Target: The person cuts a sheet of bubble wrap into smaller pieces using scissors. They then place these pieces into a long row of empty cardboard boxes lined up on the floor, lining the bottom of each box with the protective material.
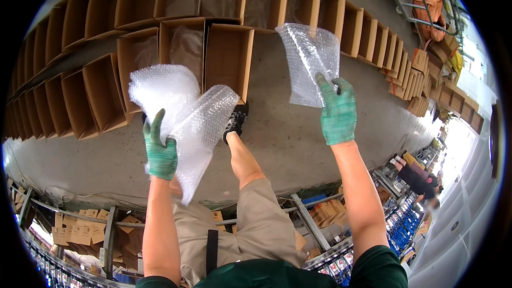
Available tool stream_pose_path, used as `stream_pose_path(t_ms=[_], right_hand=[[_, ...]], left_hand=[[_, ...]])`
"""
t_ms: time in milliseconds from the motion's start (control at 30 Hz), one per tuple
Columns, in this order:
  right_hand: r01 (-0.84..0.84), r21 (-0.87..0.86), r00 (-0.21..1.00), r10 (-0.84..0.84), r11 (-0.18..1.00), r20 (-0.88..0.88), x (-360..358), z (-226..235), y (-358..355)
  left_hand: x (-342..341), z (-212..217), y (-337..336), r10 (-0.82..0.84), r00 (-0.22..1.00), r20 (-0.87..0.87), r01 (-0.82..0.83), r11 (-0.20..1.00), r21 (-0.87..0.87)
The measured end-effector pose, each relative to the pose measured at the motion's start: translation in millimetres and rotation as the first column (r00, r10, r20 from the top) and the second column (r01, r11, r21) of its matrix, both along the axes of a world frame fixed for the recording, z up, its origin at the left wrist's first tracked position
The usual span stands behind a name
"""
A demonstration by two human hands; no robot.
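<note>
My left hand [161, 152], in a green glove, grips a bunch of clear bubble wrap sheets [200, 120] that fan out above it and hang down beside it. In my right hand [338, 111], gloved the same way, a single bubble wrap sheet [310, 64] is pinched at its lower right edge. That sheet is held up at the right, its top overlapping the edge of the box row. Just beyond the left bunch stands an open cardboard box [226, 56]. To its left, another open box [183, 48] has clear plastic wrap inside.
Two curved rows of open cardboard boxes [98, 93] stand on the grey floor [277, 144]. A metal cart [421, 0] with an orange bundle is at the far right. Behind me runs a metal rack [109, 234] with cartons. A person [418, 178] is off to the right.
</note>
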State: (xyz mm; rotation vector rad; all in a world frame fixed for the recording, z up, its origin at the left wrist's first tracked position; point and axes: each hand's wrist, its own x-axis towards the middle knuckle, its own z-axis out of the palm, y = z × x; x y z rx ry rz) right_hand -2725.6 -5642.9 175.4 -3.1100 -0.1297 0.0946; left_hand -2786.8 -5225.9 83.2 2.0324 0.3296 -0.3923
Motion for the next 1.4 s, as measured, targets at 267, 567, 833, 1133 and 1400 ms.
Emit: stream_pose_path(t_ms=[267,567,833,1133,1400], right_hand=[[-0.221,0.316,0.966,0.252,0.923,-0.061,-24.4,3.4,114.3],[0.003,0.744,0.678,0.545,0.668,-0.492,-49.6,17.0,181.4],[-0.329,0.468,0.664,0.553,0.82,-0.503,13.0,-0.7,179.8],[0.271,0.464,0.69,0.166,0.843,-0.705,70.4,-92.1,121.7],[0.169,0.161,0.772,-0.029,0.972,-0.635,158.9,-351.2,90.2]], left_hand=[[41.8,20.8,-81.9,-0.203,0.97,-0.137,0.213,0.975,0.067],[12.9,0.6,-64.1,-0.163,0.892,-0.422,-0.246,0.608,-0.755],[50.1,33.6,-39.5,-0.518,0.659,-0.546,0.217,0.825,-0.521],[5.3,-5.6,109.0,-0.216,0.941,-0.259,0.235,0.971,0.043],[1.3,-30.3,157.3,0.169,0.974,-0.153,-0.188,0.976,-0.113]])
